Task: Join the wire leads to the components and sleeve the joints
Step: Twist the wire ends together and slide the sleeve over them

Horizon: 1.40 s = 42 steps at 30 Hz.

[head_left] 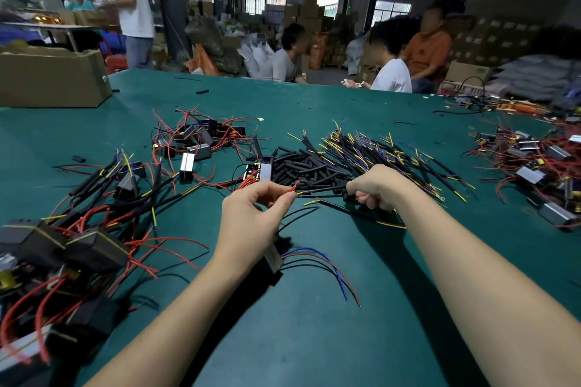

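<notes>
Green tabletop [314, 339] in what looks like a busy warehouse workshop, boxes stacked at the back and a few people sitting at the far edge. Stuff everywhere: a heap of black sleeved leads with yellow tips [393, 154] in the middle right, a little pile of cut black sleeve pieces [301, 166] just left of it, and boxy components trailing red wires [201, 138] further left.

Left hand [251, 217] is pinching the bare end of a red wire [292, 188] between thumb and forefinger fingers, and a silver component [273, 258] hangs below that palm with blue, red and black wires fanning out. Right hand [374, 187] is curled round a black lead [323, 190], its yellow tip pointing straight at the red wire end, almost touching.

So I'd say this is the joining step, the sleeve part not done yet for this pair. Next move probably needs the two stripped ends lined up and twisted together tight, then a sleeve slid over the joint. Can't tell if a sleeve's already threaded on
</notes>
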{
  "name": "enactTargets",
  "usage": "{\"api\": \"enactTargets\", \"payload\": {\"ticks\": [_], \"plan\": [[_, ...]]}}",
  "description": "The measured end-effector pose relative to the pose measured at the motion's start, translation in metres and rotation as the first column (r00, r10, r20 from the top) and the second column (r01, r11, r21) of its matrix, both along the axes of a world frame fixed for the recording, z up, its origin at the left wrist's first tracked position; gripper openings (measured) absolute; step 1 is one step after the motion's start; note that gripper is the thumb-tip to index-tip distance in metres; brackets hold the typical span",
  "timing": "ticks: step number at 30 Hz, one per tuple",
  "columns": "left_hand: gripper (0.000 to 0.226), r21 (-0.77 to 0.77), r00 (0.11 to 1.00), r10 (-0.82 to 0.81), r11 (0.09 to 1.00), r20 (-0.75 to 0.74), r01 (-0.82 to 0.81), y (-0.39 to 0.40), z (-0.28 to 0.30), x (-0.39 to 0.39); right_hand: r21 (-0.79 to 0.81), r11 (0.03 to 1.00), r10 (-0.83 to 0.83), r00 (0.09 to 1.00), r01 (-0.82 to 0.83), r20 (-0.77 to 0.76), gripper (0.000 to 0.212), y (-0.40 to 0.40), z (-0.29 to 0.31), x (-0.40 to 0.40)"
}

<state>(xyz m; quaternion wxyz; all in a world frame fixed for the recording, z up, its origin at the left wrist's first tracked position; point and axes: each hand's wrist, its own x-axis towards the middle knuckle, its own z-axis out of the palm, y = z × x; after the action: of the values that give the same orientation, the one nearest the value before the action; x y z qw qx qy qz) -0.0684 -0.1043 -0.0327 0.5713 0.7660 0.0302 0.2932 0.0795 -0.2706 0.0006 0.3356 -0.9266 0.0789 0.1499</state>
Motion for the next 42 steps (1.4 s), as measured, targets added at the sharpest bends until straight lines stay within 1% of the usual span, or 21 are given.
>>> {"api": "enactTargets", "payload": {"ticks": [2,3,4,6,8,10,12,13,15,16,17,20,21,22,23,25,28,30,33,38,42], "plan": [[0.006,-0.006,1.0,0.005,1.0,-0.003,-0.005,0.0,-0.001,0.0,0.178,0.984,-0.001,0.999,-0.006,0.038,0.024,-0.003,-0.002,-0.01],[0.006,-0.008,1.0,0.006,1.0,-0.006,-0.006,0.0,-0.001,0.001,0.312,0.95,0.008,0.999,-0.023,0.05,0.023,-0.004,-0.003,-0.017],[0.006,-0.008,1.0,0.007,1.0,-0.008,-0.007,0.0,-0.001,0.001,0.474,0.88,0.019,0.999,-0.039,0.046,0.02,-0.004,-0.004,-0.025],[0.006,-0.012,1.0,0.009,1.0,-0.01,-0.009,0.0,-0.002,0.002,0.755,0.652,0.067,0.997,-0.063,0.026,0.011,-0.002,-0.005,-0.042],[0.006,-0.015,1.0,0.011,1.0,-0.011,-0.011,0.0,-0.002,0.002,0.886,0.452,0.135,0.99,-0.103,0.046,0.005,0.003,-0.004,-0.058],[0.005,-0.012,1.0,0.019,1.0,-0.012,-0.02,0.0,-0.001,0.002,0.928,0.342,0.164,0.982,-0.149,0.097,0.008,0.009,-0.003,-0.069],[0.005,-0.004,0.999,0.034,0.999,-0.005,-0.034,0.001,0.0,0.002,0.943,0.279,0.142,0.979,-0.179,0.144,0.008,0.014,-0.002,-0.076],[0.005,-0.002,0.999,0.04,0.999,-0.003,-0.04,0.001,0.0,0.002,0.945,0.269,0.124,0.98,-0.185,0.156,0.006,0.016,-0.002,-0.078],[0.006,-0.006,0.999,0.05,0.999,-0.002,-0.05,0.002,0.001,0.001,0.944,0.295,0.05,0.989,-0.151,0.142,0.003,0.018,-0.003,-0.078],[0.007,-0.008,0.998,0.056,0.998,-0.002,-0.056,0.001,0.001,0.001,0.948,0.301,-0.018,0.994,-0.101,0.111,0.004,0.019,-0.004,-0.076],[0.007,-0.009,0.998,0.063,0.998,-0.003,-0.063,0.002,0.001,0.001,0.961,0.274,-0.096,0.994,-0.03,0.058,0.005,0.019,-0.005,-0.072],[0.009,-0.008,0.997,0.08,0.997,-0.004,-0.08,0.001,0.0,0.002,0.973,0.036,-0.265,0.941,0.229,-0.212,0.015,0.011,-0.008,-0.064],[0.009,-0.01,0.996,0.086,0.996,-0.004,-0.086,0.001,0.0,0.002,0.955,-0.026,-0.285,0.913,0.296,-0.29,0.018,0.009,-0.01,-0.063],[0.009,-0.01,0.996,0.089,0.996,-0.006,-0.09,0.001,0.0,0.002,0.937,-0.056,-0.281,0.895,0.345,-0.346,0.018,0.008,-0.013,-0.064],[0.009,-0.006,0.996,0.092,0.996,-0.006,-0.092,0.001,0.0,0.002,0.926,-0.052,-0.256,0.891,0.374,-0.374,0.017,0.009,-0.014,-0.066],[0.008,0.003,0.996,0.092,0.996,-0.005,-0.092,0.001,0.0,0.002,0.931,0.049,-0.174,0.921,0.362,-0.349,0.013,0.013,-0.015,-0.071],[0.007,0.018,0.997,0.083,0.996,-0.01,-0.082,0.001,0.0,0.002,0.938,0.31,-0.069,0.988,0.155,-0.141,0.009,0.021,-0.012,-0.078],[0.006,0.023,0.997,0.076,0.997,-0.01,-0.075,0.002,0.001,0.001,0.916,0.4,-0.04,0.999,0.018,-0.002,0.009,0.024,-0.012,-0.081],[0.006,0.02,0.997,0.072,0.997,-0.009,-0.072,0.001,0.001,0.001,0.892,0.444,-0.013,0.995,-0.087,0.104,0.011,0.026,-0.012,-0.085],[0.006,0.029,0.997,0.072,0.997,-0.006,-0.072,0.001,0.002,0.001,0.855,0.498,-0.012,0.985,-0.143,0.172,0.011,0.03,-0.013,-0.089],[0.006,0.024,0.997,0.076,0.997,-0.008,-0.076,0.001,0.002,0.001,0.854,0.496,-0.11,0.964,-0.156,0.24,0.013,0.031,-0.012,-0.09]]}}
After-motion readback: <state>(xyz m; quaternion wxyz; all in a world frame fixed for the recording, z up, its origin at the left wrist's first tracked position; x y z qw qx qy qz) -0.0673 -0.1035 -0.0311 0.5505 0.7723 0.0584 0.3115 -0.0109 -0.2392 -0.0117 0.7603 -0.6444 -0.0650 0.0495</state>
